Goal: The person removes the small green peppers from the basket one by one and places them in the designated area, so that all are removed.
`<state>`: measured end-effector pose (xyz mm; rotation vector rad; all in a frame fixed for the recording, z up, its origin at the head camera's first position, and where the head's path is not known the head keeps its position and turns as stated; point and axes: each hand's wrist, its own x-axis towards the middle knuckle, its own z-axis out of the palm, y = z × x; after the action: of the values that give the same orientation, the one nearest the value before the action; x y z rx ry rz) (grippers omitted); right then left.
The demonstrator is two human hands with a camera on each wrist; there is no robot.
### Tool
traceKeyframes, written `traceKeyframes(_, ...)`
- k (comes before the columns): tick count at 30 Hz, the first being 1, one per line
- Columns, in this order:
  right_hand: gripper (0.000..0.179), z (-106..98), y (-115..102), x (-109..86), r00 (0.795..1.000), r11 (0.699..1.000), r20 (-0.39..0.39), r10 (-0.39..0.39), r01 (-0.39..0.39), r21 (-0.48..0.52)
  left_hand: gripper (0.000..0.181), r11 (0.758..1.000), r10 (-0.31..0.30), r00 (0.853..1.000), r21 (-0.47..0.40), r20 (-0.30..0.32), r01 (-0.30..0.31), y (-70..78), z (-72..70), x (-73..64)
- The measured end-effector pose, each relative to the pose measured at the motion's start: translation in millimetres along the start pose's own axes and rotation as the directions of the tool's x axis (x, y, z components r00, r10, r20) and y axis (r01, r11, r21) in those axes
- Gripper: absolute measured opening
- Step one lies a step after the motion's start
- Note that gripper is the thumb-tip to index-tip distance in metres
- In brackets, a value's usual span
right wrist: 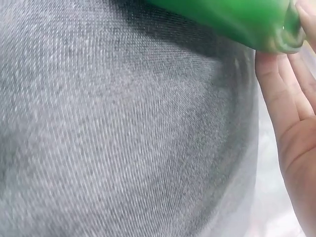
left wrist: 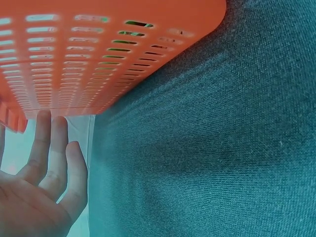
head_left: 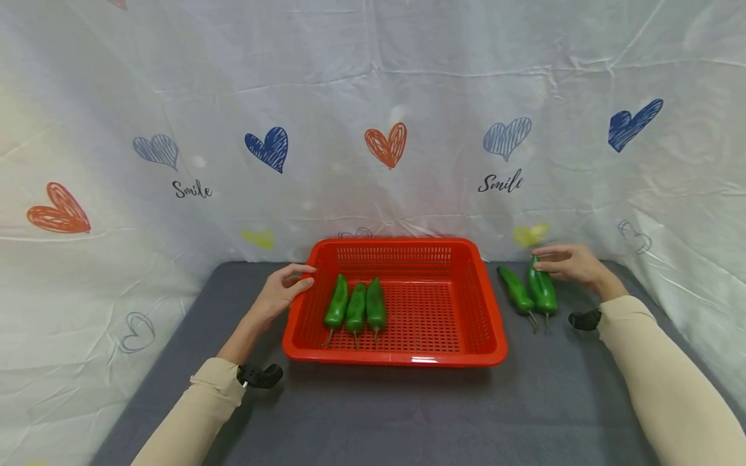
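Observation:
A red plastic basket [head_left: 396,358] with slotted walls stands at the table's middle. Three green chili peppers [head_left: 356,309] lie side by side in its left half, stems toward the front. My left hand [head_left: 278,292] rests at the basket's left rim, thumb and forefinger on the edge; its other fingers [left wrist: 59,148] stretch along the outer wall in the left wrist view. To the right of the basket, my right hand [head_left: 574,266] pinches the far tip of a green chili pepper [head_left: 543,294] between thumb and fingers. Another green chili pepper [head_left: 515,291] lies just left of it.
The grey cloth-covered table [head_left: 384,414] reaches under both forearms. Behind it hangs a white curtain [head_left: 326,84] printed with hearts and lettering, close to the basket's far side. Dark bands [head_left: 585,320] sit on both wrists.

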<state>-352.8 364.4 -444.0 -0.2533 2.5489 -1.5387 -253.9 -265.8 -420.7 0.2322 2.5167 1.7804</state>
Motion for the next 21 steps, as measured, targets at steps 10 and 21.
traceKeyframes(10,0.066,4.4,0.5,3.3,1.0,1.0,0.001,0.008,-0.008,-0.012,0.039,1.0,-0.004,1.0,-0.009,-0.003,0.004,-3.9,0.1,3.4)
traceKeyframes(21,0.066,5.8,4.6,-2.3,1.0,1.0,-0.005,0.016,-0.016,-0.01,0.039,1.0,0.004,1.0,-0.016,-0.002,-0.004,-4.4,0.2,3.8)
